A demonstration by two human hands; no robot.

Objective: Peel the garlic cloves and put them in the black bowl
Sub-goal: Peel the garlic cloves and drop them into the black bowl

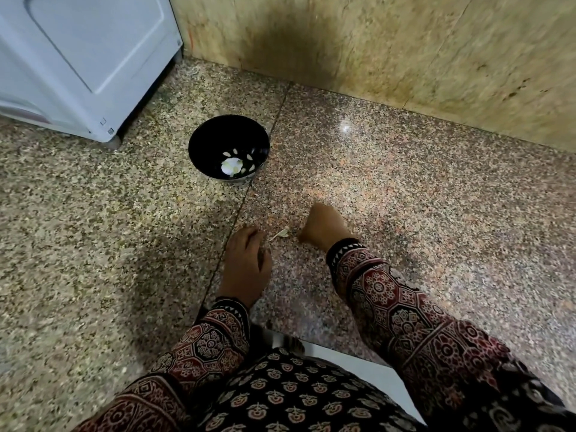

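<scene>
The black bowl [199, 145] stands on the granite counter and holds several peeled white garlic cloves [232, 165]. Nearer to me, a pale strip of garlic skin [280, 233] lies on the counter between my hands. My left hand [246, 263] is palm down with its fingers bent onto the counter, and its fingertips pinch the thin end of the skin. My right hand [324, 227] is just right of the skin, curled with its back towards me. Its fingers are hidden, so I cannot tell whether it holds anything.
A white appliance [78, 57] stands at the back left, close behind the bowl. A stone wall [374, 42] runs along the back. The counter's front edge [311, 341] is just below my wrists. A seam [249, 188] crosses the granite beside the bowl.
</scene>
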